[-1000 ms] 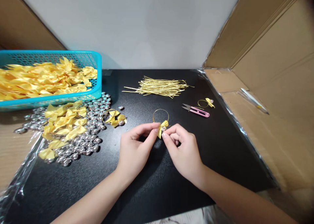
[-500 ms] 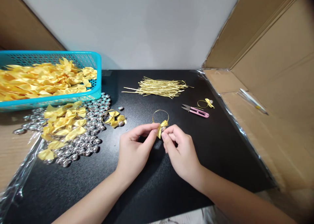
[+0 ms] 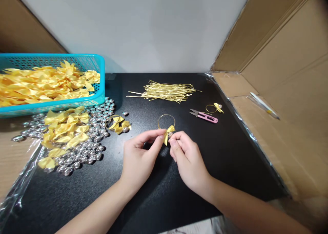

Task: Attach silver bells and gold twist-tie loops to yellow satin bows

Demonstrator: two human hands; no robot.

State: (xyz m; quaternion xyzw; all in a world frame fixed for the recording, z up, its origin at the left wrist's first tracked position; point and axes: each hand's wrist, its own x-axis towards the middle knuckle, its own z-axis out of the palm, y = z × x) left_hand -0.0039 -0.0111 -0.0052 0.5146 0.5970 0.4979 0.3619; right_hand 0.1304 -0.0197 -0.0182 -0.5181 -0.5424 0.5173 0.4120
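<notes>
Between my two hands is a yellow ribbon bow [image 3: 170, 129] with a thin gold twist-tie loop [image 3: 166, 115] standing up behind it. My left hand [image 3: 142, 155] pinches the bow's left side between thumb and forefinger. A small silver bell [image 3: 169, 134] shows at the bow's middle, partly covered by fingertips. My right hand [image 3: 189, 155] is closed in a pinch right at the bell; whether it grips the bell or a tie end is hidden by the fingers.
A turquoise basket [image 3: 102, 80] of yellow bows stands at the back left. Before it lie loose bows [image 3: 65, 128] and silver bells [image 3: 94, 135]. Gold twist ties [image 3: 169, 91] lie at the back. Pink thread snips [image 3: 208, 117] and a looped bow [image 3: 218, 107] lie right; a white pen-like tool [image 3: 263, 105] on cardboard.
Both hands keep their pinch on the bow and bell with barely any motion. The whole view has shifted very slightly.
</notes>
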